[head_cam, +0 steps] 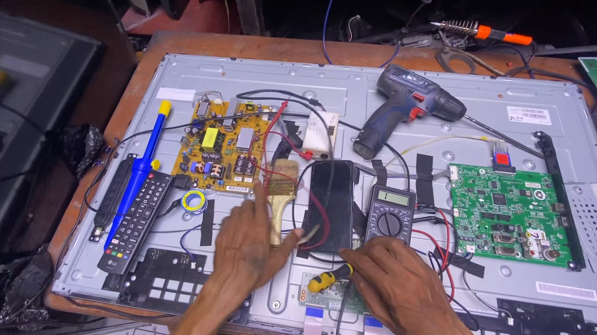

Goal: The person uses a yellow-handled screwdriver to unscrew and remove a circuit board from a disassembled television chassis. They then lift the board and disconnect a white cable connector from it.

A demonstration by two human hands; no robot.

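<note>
Currently, both hands work at the meter (390, 216), which lies on the panel (370, 92), display up, where it can be read. Left hand (249, 242), left of the meter, presses down, forefinger extended, other fingers loosely spread, holding nothing. Right hand (393, 276), just below the meter, grips a yellow screwdriver (327, 280), tip aimed left at the small board (332, 293).

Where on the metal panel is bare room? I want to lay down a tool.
Bare metal lies above the green board, right of the drill, and along the panel top left of the drill. It is crowded from the yellow board to the multimeter, with wires, brush and both hands.
</note>
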